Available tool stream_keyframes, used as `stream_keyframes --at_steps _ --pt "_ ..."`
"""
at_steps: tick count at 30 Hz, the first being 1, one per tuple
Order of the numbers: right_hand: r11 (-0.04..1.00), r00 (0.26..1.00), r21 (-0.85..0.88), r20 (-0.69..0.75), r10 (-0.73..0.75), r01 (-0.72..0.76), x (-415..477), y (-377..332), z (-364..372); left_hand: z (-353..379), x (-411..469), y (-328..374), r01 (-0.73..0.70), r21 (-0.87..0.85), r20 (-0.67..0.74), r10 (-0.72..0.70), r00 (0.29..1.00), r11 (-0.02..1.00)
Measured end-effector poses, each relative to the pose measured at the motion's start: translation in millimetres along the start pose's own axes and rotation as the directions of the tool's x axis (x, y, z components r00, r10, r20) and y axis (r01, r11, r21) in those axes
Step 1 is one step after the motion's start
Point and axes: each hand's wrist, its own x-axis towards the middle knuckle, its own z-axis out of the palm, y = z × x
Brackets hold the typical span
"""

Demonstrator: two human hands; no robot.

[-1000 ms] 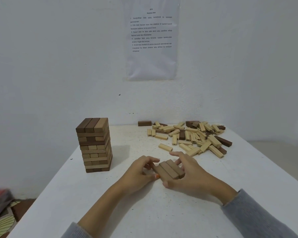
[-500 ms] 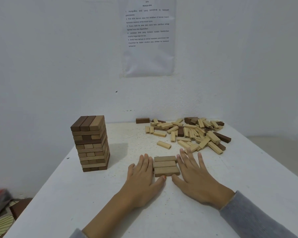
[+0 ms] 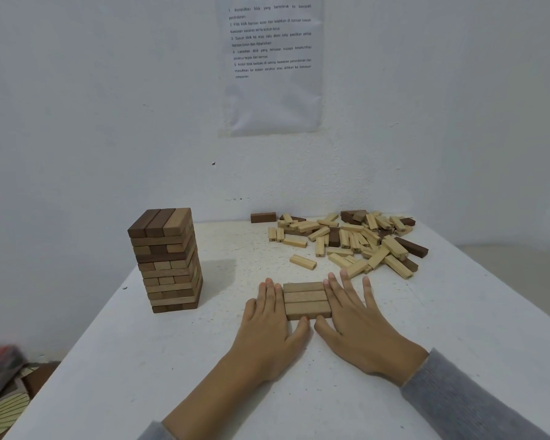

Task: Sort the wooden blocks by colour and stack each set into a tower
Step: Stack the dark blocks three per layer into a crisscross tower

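Left hand (image 3: 269, 325) and right hand (image 3: 359, 325) flat, fingers straight, pressing opposite ends of three-block row (image 3: 306, 300). Loose pile (image 3: 353, 241) beyond right fingertips; tower (image 3: 165, 260) left of them.

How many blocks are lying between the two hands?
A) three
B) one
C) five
A: three brown blocks lie flat, side by side, on the table between the left hand and the right hand.
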Motion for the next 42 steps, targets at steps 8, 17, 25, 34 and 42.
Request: stream_keyframes --at_steps 8,17,25,34,42 --pt "0.999 0.999 0.045 0.053 -0.006 0.004 0.1 1.0 -5.8 -0.3 0.3 -1.4 -0.012 0.0 0.024 0.012 1.0 1.0" --pt "0.835 0.988 0.529 -0.103 -0.111 0.149 0.1 20.4 -19.1 -23.4 0.5 -19.1 -0.069 -0.364 0.038 0.089 0.995 0.929" --pt "0.846 0.967 0.476 -0.194 -0.163 0.239 0.4 20.4 -17.5 -23.9 4.1 -28.5 -0.233 -0.42 -0.096 0.213 0.972 0.877" --pt "0.85 0.952 0.452 -0.257 -0.166 0.271 9.0 20.9 -11.5 -20.2 10.6 -37.5 -0.297 -0.369 -0.15 0.259 0.954 0.881" --pt "0.823 0.934 0.474 -0.308 -0.179 0.314 15.2 23.3 -7.3 -17.6 15.8 -39.1 -0.343 -0.31 -0.211 0.287 0.934 0.887"
